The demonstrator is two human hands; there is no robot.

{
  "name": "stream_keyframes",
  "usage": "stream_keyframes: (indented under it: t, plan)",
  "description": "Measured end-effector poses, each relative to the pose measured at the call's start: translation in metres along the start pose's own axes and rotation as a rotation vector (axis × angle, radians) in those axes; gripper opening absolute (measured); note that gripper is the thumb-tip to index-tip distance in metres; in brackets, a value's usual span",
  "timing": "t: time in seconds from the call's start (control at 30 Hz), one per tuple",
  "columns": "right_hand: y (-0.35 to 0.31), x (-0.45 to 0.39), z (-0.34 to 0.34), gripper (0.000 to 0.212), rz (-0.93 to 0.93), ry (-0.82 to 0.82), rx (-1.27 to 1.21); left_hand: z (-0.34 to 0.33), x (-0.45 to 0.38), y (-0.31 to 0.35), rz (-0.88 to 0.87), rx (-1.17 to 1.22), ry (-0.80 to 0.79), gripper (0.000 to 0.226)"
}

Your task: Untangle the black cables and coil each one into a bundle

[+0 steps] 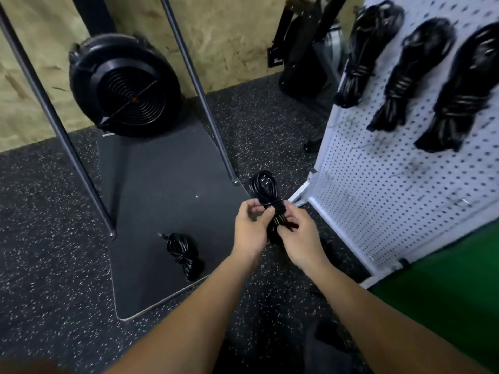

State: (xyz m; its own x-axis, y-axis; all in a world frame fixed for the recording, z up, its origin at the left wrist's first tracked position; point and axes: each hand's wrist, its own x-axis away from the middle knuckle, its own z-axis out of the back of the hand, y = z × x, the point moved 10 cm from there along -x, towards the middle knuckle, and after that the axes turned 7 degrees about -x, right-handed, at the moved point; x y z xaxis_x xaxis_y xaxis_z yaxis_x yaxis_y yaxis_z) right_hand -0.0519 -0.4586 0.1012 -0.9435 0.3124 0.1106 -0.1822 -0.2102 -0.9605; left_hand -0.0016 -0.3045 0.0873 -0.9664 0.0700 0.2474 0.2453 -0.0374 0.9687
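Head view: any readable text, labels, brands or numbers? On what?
None readable.
Black case against the wall: a pale patch low on its side, too blurred to tell whether it is print.
Black fan: a red dot at the grille's centre, no letters.
Held cable bundle, white pegboard: no print visible.

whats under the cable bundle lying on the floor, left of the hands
The cable bundle lies on a dark mat, which sits on the speckled floor. The patch of mat directly beneath the bundle is covered.
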Motion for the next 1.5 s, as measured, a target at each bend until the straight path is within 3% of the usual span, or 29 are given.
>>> stream_keyframes:
  t: [0.1,0.23,0.43,0.53,0.63,0.93,1.23,1.37,1.5]
  plan:
    - [-0.044,0.028,0.052,0.038,0.12,0.109,-0.001,-0.029,0.028,0.038,-0.082,-0.017,-0.038,0.023]
    - [-0.084,0.069,0.112,0.02,0.26,0.255,0.037,-0.072,0.068,0.076,-0.124,-0.006,-0.152,0.044]
    - [-0.113,0.106,0.18,0.044,0.273,0.274,-0.041,-0.135,0.126,0.153,-0.327,-0.007,-0.293,0.032]
    - [-0.136,0.122,0.215,0.039,0.345,0.353,-0.069,-0.165,0.147,0.184,-0.357,0.009,-0.364,0.03]
    - [-0.154,0.135,0.244,0.041,0.398,0.443,-0.052,-0.187,0.16,0.208,-0.398,-0.018,-0.4,0.042]
    - [-0.186,0.143,0.286,0.035,0.495,0.558,-0.086,-0.228,0.172,0.258,-0.51,-0.114,-0.432,0.046]
    - [-0.176,0.123,0.313,0.031,0.429,0.677,-0.098,-0.272,0.149,0.264,-0.497,-0.179,-0.392,0.039]
    - [-0.175,0.125,0.321,0.04,0.402,0.777,-0.019,-0.29,0.145,0.263,-0.52,-0.232,-0.405,0.04]
    - [-0.175,0.147,0.316,0.028,0.475,0.883,0.066,-0.294,0.142,0.258,-0.515,-0.234,-0.414,0.043]
